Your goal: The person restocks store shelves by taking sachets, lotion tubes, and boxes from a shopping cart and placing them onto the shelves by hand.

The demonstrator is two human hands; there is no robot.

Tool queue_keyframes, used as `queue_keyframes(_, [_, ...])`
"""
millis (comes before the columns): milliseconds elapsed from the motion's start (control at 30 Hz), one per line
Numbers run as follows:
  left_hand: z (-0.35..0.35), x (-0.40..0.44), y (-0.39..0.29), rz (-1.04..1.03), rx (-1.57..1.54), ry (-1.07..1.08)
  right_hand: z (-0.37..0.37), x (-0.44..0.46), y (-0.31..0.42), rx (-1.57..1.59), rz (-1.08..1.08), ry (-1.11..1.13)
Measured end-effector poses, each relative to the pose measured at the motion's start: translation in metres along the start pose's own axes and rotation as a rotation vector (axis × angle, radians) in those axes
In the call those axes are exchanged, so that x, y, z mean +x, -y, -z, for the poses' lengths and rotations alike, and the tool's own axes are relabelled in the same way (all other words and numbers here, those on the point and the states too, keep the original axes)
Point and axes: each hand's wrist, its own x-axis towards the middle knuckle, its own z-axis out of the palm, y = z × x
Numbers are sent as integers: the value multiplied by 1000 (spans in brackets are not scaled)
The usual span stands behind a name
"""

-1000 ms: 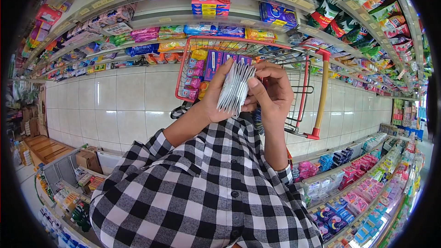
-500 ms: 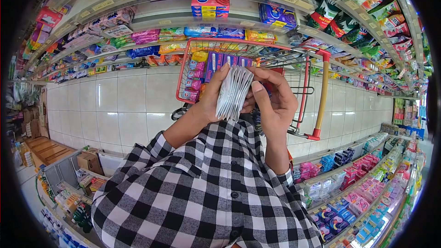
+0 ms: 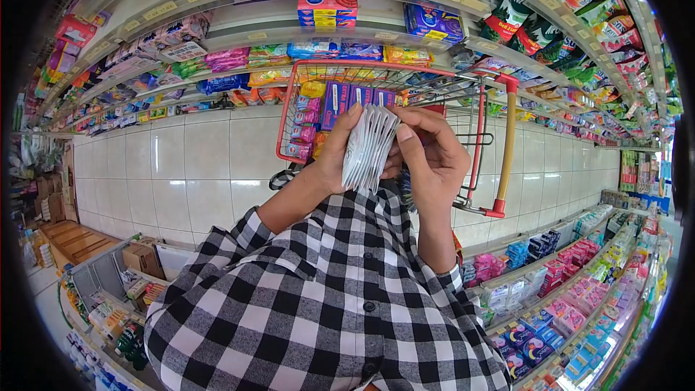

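In front of my chest, a stack of thin white sachets is held upright with its edges fanned towards me. My left hand wraps round the left side of the stack, thumb near the top edge. On the other side, my right hand pinches at the right upper edge of the sachets with thumb and forefinger; its other fingers curl behind. Just beyond my hands stands a red-rimmed shopping cart, holding purple boxes and several pink packs. Print on the sachets is too small to read.
Stocked shelves with price tags run along the far side. The cart's yellow handle is at the right. Tiled floor shows on both sides. Behind me are a shelf of soap boxes and a grey crate.
My right thumb and forefinger have shifted slightly along the sachet edges. The fanned edges sit a little differently, and the camera view has moved slightly.
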Motion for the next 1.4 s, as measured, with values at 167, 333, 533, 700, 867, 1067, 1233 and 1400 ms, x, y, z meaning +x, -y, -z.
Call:
queue_keyframes(167, [-2, 1, 1, 6, -39, 12, 1, 0, 2, -3, -4, 4])
queue_keyframes(333, [-1, 2, 2, -2, -26, 37, 0, -1, 7, 10, -29, -4])
queue_keyframes(533, [-5, 0, 1, -9, 40, -77, 0, -1, 9, 45, -167, -10])
queue_keyframes(700, [-1, 2, 2, -6, -27, 0, 1, 2, 1, -15, 10, 2])
queue_keyframes(867, [-4, 1, 4, 12, -54, -49, 2, 1, 7, 31, -42, 2])
queue_keyframes(1067, [-8, 1, 4, -7, 16, -89, 3, 2, 3, 39, -14, 22])
queue_keyframes(1233, [-3, 2, 5, -15, -10, -25, 2, 2, 4, 17, -6, 14])
queue_keyframes(1400, [-6, 2, 4, -2, -18, -42, 2, 2, 2, 21, -25, 7])
